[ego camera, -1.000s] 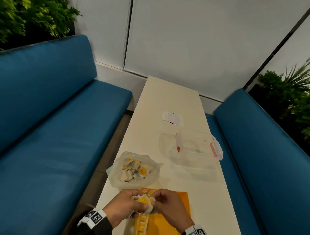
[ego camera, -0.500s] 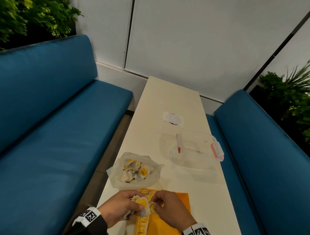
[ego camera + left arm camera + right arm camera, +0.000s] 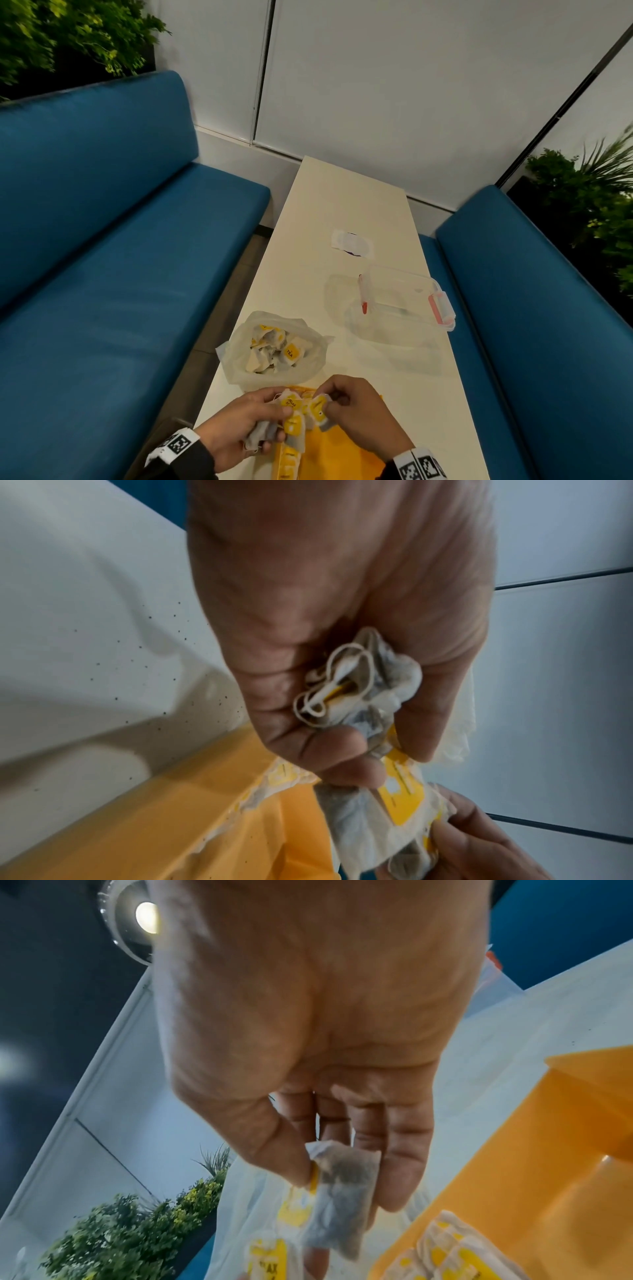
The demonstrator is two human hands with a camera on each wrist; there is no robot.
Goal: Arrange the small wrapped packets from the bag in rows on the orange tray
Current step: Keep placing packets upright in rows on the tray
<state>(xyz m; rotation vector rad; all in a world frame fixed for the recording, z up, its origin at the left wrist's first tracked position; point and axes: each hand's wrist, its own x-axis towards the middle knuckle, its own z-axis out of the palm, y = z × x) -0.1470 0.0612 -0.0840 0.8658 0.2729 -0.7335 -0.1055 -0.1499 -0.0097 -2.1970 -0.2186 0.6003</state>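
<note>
Orange plastic sits at the near edge of the table (image 3: 342,212): the tray (image 3: 337,452), with one row of packets (image 3: 286,460) already laid along its left edge. Above it the left hand (image 3: 239,430) clutches a bunch of packets (image 3: 274,423), fingers curled round them, strings looping out of the fist. The right hand (image 3: 356,409) pinches a single packet (image 3: 318,411) between thumb and fingers. A second ago the two hands were pressed close over one tight clump; now the single packet is drawn a little clear of the bunch, so I judge a packet is being separated, ready to be set down in the row.

Just beyond the tray, the open bag (image 3: 274,346) holds many more packets, so much of the task remains. Farther along, toward the right edge, stands a clear box (image 3: 400,301) with a pink clasp, then a small white wrapper (image 3: 352,243).

The near part of the tray is cut off by the head view and partly hidden by the hands, so how many packets the row holds cannot be told. The bunch's count is hidden in the fist.
</note>
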